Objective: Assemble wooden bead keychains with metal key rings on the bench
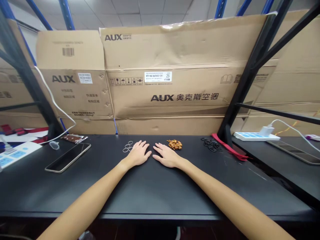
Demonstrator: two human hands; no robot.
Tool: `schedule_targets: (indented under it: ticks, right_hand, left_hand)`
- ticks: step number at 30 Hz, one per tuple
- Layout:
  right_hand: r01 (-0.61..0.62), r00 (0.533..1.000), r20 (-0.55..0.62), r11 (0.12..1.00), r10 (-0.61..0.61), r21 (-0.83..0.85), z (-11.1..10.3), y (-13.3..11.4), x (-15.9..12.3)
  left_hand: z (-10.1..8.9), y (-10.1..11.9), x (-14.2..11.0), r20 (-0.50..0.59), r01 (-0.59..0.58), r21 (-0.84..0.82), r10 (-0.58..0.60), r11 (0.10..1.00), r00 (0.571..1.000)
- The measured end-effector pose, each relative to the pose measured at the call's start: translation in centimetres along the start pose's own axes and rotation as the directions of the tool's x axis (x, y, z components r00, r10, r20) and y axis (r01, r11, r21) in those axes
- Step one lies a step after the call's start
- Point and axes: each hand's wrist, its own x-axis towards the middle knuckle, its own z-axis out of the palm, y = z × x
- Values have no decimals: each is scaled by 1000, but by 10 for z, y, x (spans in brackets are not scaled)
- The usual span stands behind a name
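Observation:
My left hand (139,153) lies flat, palm down, on the black tabletop (155,190), its fingers spread. Close beside it on the left are several silver metal rings (126,149), partly behind the hand. My right hand (165,155) rests the same way, fingers apart and pointing inward, a small gap from the left one. Just beyond its back sits a small pile of shiny brown and gold beads or charms (176,144). Farther right lies a heap of black clips or loops (212,145), whose exact kind I cannot make out. Neither hand holds anything.
A smartphone (68,158) lies at the left, near a white power strip (17,155) and a white cable (56,103). A red strap (230,147) runs by the right rack post (247,76). Cardboard panels (172,113) stand along the back edge.

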Motion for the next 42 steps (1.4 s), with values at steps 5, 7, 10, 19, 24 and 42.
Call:
schedule_targets:
  ticks: [5, 7, 10, 19, 24, 42]
  right_hand:
    - [-9, 1000, -8, 1000, 9, 9, 1, 1, 0]
    - [-7, 1000, -8, 1000, 7, 18, 1, 1, 0]
    - [-9, 1000, -3, 1000, 9, 27, 1, 1, 0]
    - [-23, 1000, 14, 999, 23, 24, -4, -3, -1]
    - [-17, 1000, 4, 999, 17, 29, -3, -2, -1]
    - [-386, 878, -406, 876, 253, -290, -11, 5, -1]
  left_hand:
    - [0, 3, -2, -15, 4, 0, -4, 1000, 1000]
    - [0, 4, -1, -20, -19, 1, 19, 1000, 1000]
    - [0, 4, 0, -1, -33, 4, 33, 999, 999]
    - [2, -10, 5, 8, -16, -49, 17, 999, 1000]
    - [4, -7, 3, -16, -46, -20, 46, 999, 999]
    - [-10, 6, -5, -70, -29, 9, 30, 1000, 997]
